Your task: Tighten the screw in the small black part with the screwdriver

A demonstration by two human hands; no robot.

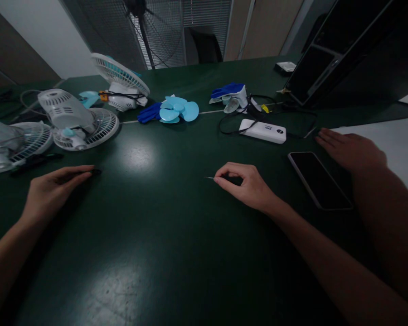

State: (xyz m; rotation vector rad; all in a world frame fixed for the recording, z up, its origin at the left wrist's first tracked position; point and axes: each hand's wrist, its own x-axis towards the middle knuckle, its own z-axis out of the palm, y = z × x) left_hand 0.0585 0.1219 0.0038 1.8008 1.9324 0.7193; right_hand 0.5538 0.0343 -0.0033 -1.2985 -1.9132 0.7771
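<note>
On the left, my left hand (pixel 56 183) rests low over the dark green table, its thumb and fingers pinched on a small black object (pixel 97 172); the kind is too dark to make out. Near the middle, my right hand (pixel 240 181) pinches a thin, pale, needle-like metal piece (pixel 208 177) between thumb and forefinger. The thin piece points left, just above the tabletop. A phone (pixel 319 181) with a dark screen lies right of my right hand.
Another person's hand (pixel 352 149) lies at the right by white paper (pixel 391 140). White fan parts (pixel 85 122), a light-blue fan blade (pixel 178 109), gloves (pixel 231 93) and a white power bank (pixel 263 131) with a cable line the back. A black cabinet (pixel 347 59) stands back right.
</note>
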